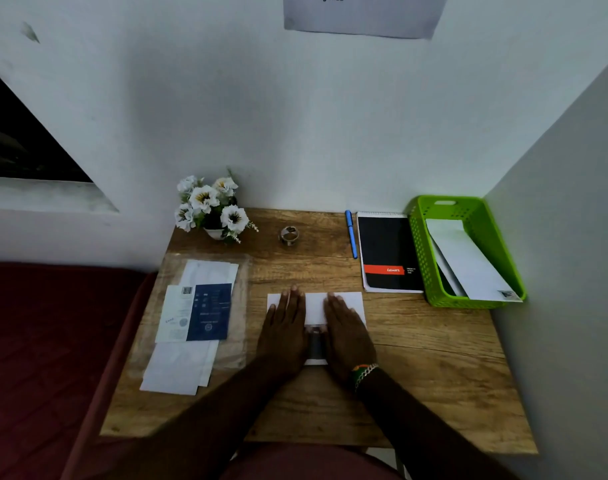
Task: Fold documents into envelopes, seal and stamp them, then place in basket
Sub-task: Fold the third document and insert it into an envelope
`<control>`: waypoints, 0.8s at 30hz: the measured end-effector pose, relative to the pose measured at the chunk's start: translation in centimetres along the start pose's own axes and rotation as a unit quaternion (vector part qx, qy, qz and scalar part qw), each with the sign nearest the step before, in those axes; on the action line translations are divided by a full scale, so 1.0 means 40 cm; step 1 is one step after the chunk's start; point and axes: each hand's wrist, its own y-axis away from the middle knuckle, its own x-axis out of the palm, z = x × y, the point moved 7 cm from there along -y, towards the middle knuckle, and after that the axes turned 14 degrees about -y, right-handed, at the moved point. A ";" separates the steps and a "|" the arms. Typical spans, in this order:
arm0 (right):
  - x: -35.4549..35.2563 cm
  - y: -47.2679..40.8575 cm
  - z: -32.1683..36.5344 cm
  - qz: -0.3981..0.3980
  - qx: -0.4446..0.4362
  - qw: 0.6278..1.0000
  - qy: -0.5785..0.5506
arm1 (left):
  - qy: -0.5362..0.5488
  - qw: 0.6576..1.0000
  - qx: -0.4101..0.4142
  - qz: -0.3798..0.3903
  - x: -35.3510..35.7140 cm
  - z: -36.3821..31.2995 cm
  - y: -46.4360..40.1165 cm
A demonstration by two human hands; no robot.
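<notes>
A flat white paper sheet [315,308] is pressed onto the grained wooden table [416,368] by the left hand [284,327] and right hand [347,332], both laid flat with straight fingers. Bare wood is left along the near edge. Two white envelopes [468,261] are held in the perforated green plastic basket [420,251] at the far right corner.

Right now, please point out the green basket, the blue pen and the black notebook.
green basket [420,252]: head view, on its left perforated wall.
blue pen [351,234]: head view, on the middle of its barrel.
black notebook [385,249]: head view, on its black cover.
</notes>
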 end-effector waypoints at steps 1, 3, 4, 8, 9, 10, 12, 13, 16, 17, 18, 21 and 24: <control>-0.011 0.007 -0.026 -0.016 0.026 1.000 0.003 | -0.001 1.000 -0.001 -0.002 0.002 0.000 -0.001; -0.038 0.026 -0.074 -0.059 0.061 0.996 0.011 | -0.003 1.000 -0.003 -0.006 0.005 0.001 -0.002; -0.051 0.036 -0.090 -0.078 0.067 0.995 0.019 | -0.004 1.000 -0.005 -0.008 0.004 0.001 -0.001; -0.062 0.033 -0.094 -0.079 0.091 0.993 0.014 | 0.003 1.000 -0.015 0.002 -0.003 -0.008 -0.001; -0.058 0.023 -0.083 -0.074 0.088 0.993 0.006 | 0.007 1.000 -0.022 0.004 -0.004 -0.013 -0.003; -0.051 0.013 -0.069 -0.066 0.078 0.995 0.004 | 0.006 1.000 -0.026 0.005 -0.004 -0.020 -0.005; -0.033 -0.002 -0.046 -0.046 0.061 0.997 0.014 | -0.001 1.000 -0.012 0.005 -0.006 -0.039 -0.009; -0.025 -0.005 -0.042 -0.041 0.060 0.997 0.021 | -0.006 1.000 0.010 0.004 -0.003 -0.053 -0.013; -0.026 -0.005 -0.033 -0.047 0.062 0.997 0.027 | -0.013 0.997 0.071 0.018 0.014 -0.086 -0.025; -0.032 -0.004 -0.030 -0.049 0.058 0.997 0.027 | -0.017 0.997 0.071 0.015 0.016 -0.087 -0.029; -0.039 -0.002 -0.028 -0.051 0.055 0.997 0.029 | -0.019 0.998 0.061 0.003 0.014 -0.083 -0.030; -0.046 -0.003 -0.039 -0.037 0.055 0.997 0.027 | -0.025 1.000 0.003 -0.010 0.005 -0.041 -0.021; -0.052 -0.004 -0.045 -0.030 0.053 0.998 0.029 | -0.015 0.997 -0.074 0.002 -0.001 0.030 -0.001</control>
